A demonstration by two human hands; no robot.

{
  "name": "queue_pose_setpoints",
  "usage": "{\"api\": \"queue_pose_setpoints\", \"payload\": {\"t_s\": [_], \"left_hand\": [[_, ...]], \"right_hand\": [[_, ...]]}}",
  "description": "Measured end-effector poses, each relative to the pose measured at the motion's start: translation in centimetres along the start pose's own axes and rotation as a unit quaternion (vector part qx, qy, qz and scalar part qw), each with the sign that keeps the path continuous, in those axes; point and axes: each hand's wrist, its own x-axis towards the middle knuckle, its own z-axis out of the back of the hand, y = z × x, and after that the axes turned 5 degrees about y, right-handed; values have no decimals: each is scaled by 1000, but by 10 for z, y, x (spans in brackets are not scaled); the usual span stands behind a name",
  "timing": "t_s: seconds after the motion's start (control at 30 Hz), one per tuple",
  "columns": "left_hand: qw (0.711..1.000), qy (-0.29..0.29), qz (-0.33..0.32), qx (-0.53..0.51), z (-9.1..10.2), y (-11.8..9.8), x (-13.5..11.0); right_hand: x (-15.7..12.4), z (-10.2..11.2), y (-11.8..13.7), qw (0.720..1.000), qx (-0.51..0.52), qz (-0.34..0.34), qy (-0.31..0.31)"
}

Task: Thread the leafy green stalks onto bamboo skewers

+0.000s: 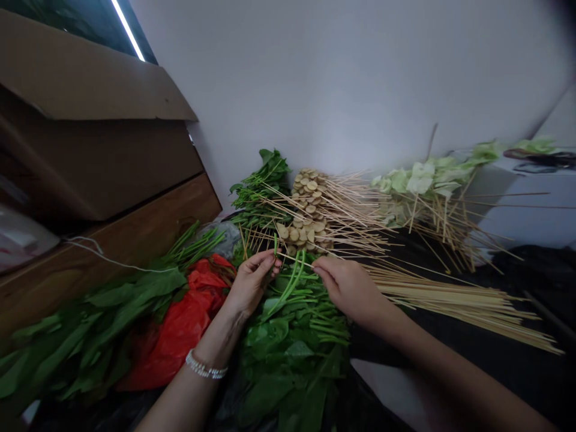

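Between my two hands, a thin bamboo skewer (pixel 288 257) lies roughly level, with a few leafy green stems (pixel 294 279) hanging across it. My right hand (pixel 350 289) pinches the skewer at its right side, fingers closed. Near the skewer's left end, my left hand (pixel 254 277) is closed on a short upright piece of green stem (pixel 276 243); whether the skewer passes through it I cannot tell. Directly below is a heap of leafy greens (pixel 292 354), stems toward the far side. Beyond my hands are stacked skewers of pale round slices (pixel 310 201).
Loose bare skewers (pixel 454 303) lie at right. Behind them are skewered pale cabbage-like leaves (pixel 427 177). Skewered greens (pixel 263 186) stand against the white wall (pixel 337 78). At left are a red plastic bag (pixel 180 327), more large leaves (pixel 108 318) and a cardboard box (pixel 112 156).
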Motion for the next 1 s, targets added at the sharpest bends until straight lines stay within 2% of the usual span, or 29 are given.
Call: {"api": "queue_pose_setpoints", "payload": {"t_s": [0.47,0.8,1.0], "left_hand": [[999,-46,14,23,-1,-1,1],[997,-38,38,46,-3,-5,0],[995,13,47,84,-5,-4,-3]], "right_hand": [[-1,2,4,999,-30,-15,7],[-3,-2,10,999,-41,-21,21],[-3,-7,12,999,-31,-11,27]]}}
